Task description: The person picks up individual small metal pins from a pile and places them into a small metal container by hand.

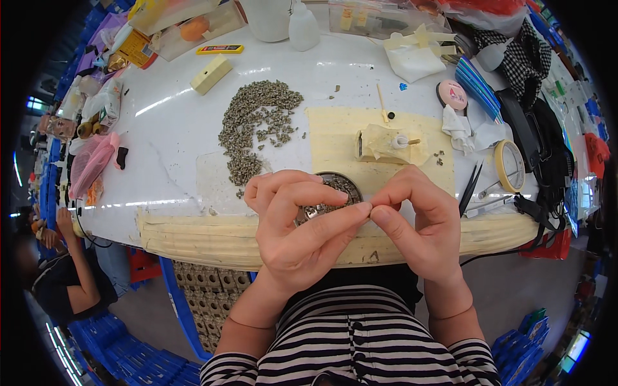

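Above the front edge of the table, my left hand (302,231) and my right hand (421,222) meet fingertip to fingertip. Both are closed in a pinch, and whatever sits between the tips is too small to make out. Just behind my left fingers is a round dark-rimmed dish (353,186) with small metal parts in it, partly hidden by that hand. Farther back on the left spreads a large pile of small grey metal parts (261,106). Beyond my right hand stands a small tape-wrapped box (380,147) with a white nozzle (400,140) on top.
Black tweezers (472,186) and a tape roll (510,166) lie at the right. A cream block (211,74) and a white squeeze bottle (304,29) are at the back. Beige tape pads the table edge (193,239). A blue crate (177,302) of parts stands below; another person (74,276) sits left.
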